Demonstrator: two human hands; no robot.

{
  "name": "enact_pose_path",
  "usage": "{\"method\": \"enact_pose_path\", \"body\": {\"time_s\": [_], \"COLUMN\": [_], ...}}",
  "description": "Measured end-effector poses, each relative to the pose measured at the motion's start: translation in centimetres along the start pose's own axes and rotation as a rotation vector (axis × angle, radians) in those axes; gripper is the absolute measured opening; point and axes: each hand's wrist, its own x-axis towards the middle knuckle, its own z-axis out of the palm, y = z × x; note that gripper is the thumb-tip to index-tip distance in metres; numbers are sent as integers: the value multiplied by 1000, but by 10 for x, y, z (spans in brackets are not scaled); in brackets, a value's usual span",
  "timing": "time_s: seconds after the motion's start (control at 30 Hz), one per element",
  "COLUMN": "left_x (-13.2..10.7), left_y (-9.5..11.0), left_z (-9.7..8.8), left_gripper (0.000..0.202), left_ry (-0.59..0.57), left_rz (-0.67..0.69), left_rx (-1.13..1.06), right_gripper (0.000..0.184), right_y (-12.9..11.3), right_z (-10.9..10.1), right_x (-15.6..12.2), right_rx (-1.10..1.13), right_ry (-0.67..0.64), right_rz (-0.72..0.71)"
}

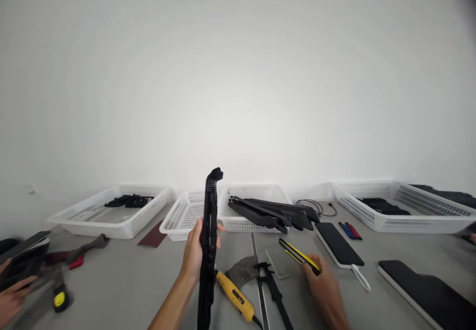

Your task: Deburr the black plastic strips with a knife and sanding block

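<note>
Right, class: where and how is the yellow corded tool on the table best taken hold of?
Hold the yellow corded tool around the middle of its long body, ideally from above and the right. It lies flat, top exposed; the cord leaves its near end, and the long black part upright in the left grip would probably crowd an approach from the left.

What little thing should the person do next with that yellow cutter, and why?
Probably bring the yellow cutter slowly over to the long black part. The right hand already holds the cutter, the left hand holds the part up, and the two are apart. I can't tell whether the blade is out.
</note>
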Motion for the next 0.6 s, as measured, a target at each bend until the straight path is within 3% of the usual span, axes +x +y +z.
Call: {"method": "enact_pose_path", "body": {"time_s": [0.13,0.23,0.37,0.47,0.6], "left_x": [3,2,-3,-13,-28], "left_y": [-10,-12,-2,11,11], "left_z": [11,5,-17,-27,-24], "left_gripper": [55,59,59,52,36], "left_ry": [70,31,35,116,201], "left_rz": [-98,-106,19,153,85], "left_rx": [-293,-487,-321,-210,-265], "right_gripper": [29,33,35,40,62], "right_y": [-4,-9,-18,-28,-49], "right_z": [-9,-11,-20,-29,-24], "right_x": [-1,-4,-6,-14,-36], "right_rx": [165,338,536,723,909], "right_ry": [-29,-107,-205,-313,-481], "right_rz": [93,116,135,182,262]}}
